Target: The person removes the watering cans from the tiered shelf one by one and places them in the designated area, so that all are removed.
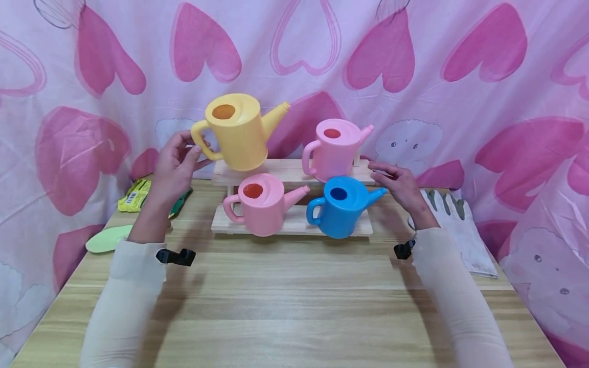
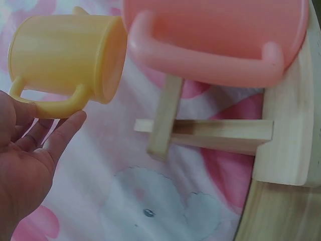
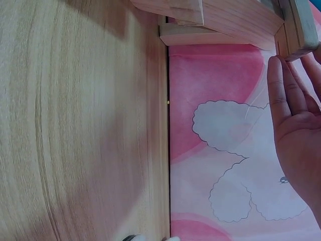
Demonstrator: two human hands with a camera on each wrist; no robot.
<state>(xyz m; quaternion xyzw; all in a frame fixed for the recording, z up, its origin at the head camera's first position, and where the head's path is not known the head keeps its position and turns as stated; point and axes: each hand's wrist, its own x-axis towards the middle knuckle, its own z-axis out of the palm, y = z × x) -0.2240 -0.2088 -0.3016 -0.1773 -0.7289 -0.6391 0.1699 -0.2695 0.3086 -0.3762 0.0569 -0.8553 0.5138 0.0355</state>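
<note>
My left hand (image 1: 177, 158) grips the handle of a yellow watering can (image 1: 239, 135), fingers and thumb round it in the left wrist view too. The can is upright at the left end of a two-tier wooden stand (image 1: 290, 171), its base overlapping the upper shelf in the head view. A light pink watering can (image 1: 338, 153) stands on the upper shelf to its right. On the lower shelf are a darker pink watering can (image 1: 264, 209) and a blue one (image 1: 342, 212). My right hand (image 1: 398, 184), fingers extended, has its fingertips at the right end of the upper shelf (image 3: 296, 30).
A yellow packet (image 1: 133, 197) and a light green flat object (image 1: 108, 239) lie at the table's left. White gloves (image 1: 460, 230) with green patches lie at the right. A pink heart-patterned curtain (image 1: 294, 46) hangs behind the table (image 1: 294, 306).
</note>
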